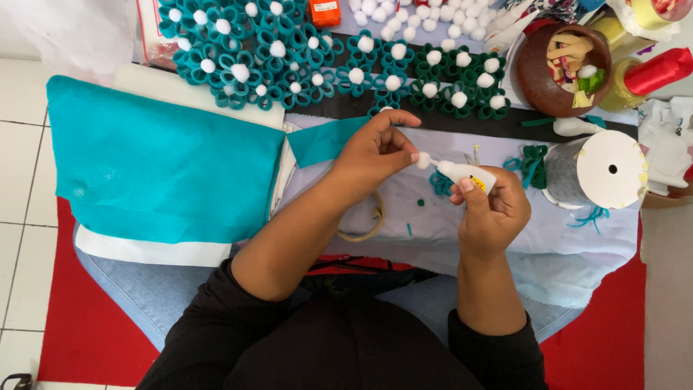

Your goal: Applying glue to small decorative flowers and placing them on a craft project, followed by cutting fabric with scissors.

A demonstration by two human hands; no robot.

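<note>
Over the white cloth [577,267], my left hand [372,155] pinches a white pompom [423,160] fingertip-tight; my right hand [491,213] is closed round a glue bottle [468,173], nozzle touching the pompom. Best I squeeze lightly, keeping glue off the fingers.

White floor tiles [18,188] with dark grout lines run down the left side, partly covered by a red mat [86,325] that reappears at lower right. Even, soft light falls from above, casting only faint shadows across the cluttered floor workspace.
</note>
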